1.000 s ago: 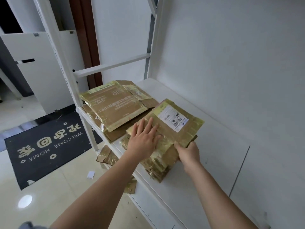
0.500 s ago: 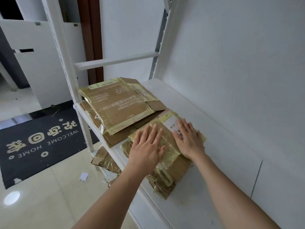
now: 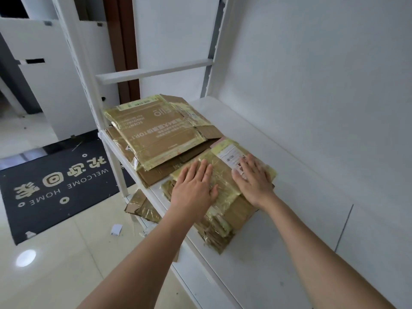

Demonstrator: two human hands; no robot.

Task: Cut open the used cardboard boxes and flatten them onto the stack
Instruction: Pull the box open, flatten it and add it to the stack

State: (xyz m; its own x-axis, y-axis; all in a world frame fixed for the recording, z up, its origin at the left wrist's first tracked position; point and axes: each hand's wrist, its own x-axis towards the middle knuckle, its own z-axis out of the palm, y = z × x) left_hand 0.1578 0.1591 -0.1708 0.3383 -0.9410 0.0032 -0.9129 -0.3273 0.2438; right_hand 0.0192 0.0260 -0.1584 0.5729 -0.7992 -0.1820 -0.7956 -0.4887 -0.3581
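A flattened taped cardboard box with a white shipping label lies on top of a small stack of flattened boxes on the white shelf. My left hand presses flat on its left part, fingers straight. My right hand presses flat on its right part, partly over the label. Behind them lies a larger pile of flattened boxes with printed text, sticking out past the shelf's left edge.
The white wall rises right behind the shelf. White rack uprights and a crossbar stand at the left and back. On the floor lie cardboard scraps, a white paper bit and a black welcome mat.
My right hand let go of the box's near edge and came to lie flat on top of it. The box has settled flat on the stack. My left hand stays pressed down.
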